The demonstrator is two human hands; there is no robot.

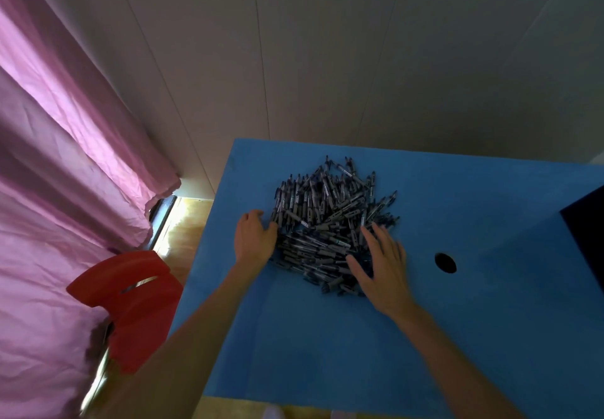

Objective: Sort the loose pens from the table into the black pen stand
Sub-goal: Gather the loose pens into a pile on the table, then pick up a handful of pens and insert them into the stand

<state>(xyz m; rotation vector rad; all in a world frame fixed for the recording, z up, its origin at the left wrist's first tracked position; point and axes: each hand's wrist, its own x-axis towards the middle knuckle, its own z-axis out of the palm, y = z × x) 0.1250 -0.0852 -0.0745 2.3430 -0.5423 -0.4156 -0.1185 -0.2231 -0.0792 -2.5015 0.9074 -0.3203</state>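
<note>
A big heap of dark loose pens (327,209) lies in the middle of the blue table (327,337). My left hand (253,238) rests against the heap's left edge, its fingers curved toward the pens and its thumb touching them. My right hand (382,265) lies flat on the heap's near right part, fingers spread and straight over several pens. Neither hand visibly grips a pen. A dark object (585,238) at the right edge is cut off by the frame; I cannot tell if it is the black pen stand.
A round cable hole (445,262) sits in the table to the right of my right hand. A red chair (130,307) stands at the table's left side, beside a pink curtain (65,173). A pale wall runs behind the table.
</note>
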